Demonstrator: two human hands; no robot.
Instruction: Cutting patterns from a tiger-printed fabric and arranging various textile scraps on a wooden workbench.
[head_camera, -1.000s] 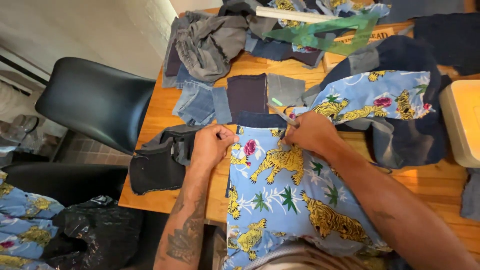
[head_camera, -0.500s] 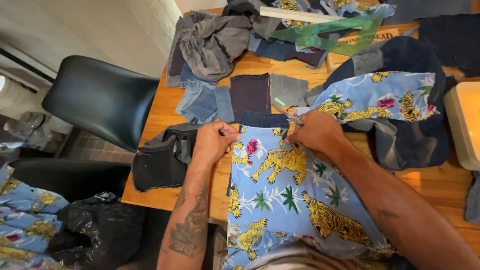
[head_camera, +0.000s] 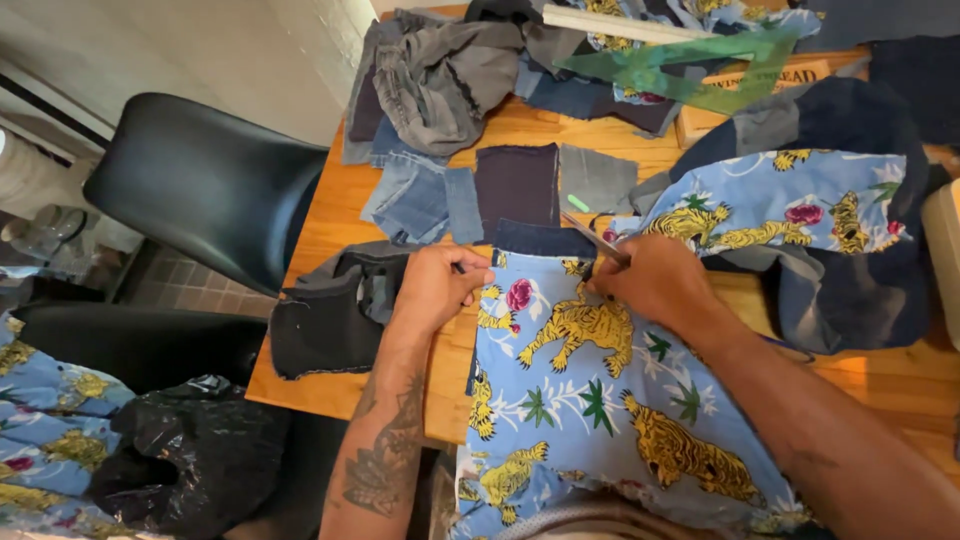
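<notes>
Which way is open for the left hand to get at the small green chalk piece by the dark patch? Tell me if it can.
Probably yes. The left hand pinches the tiger-print fabric edge, and the green chalk piece lies uncovered up and to its right; only flat denim patches lie between.

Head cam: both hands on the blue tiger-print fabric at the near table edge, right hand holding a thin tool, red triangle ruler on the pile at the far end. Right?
One thing is off: the triangle ruler is translucent green, not red. The head view shows it on the fabric pile at the table's far end. The rest holds: left hand and right hand on the blue tiger-print fabric, right hand holding a thin tool.
</notes>
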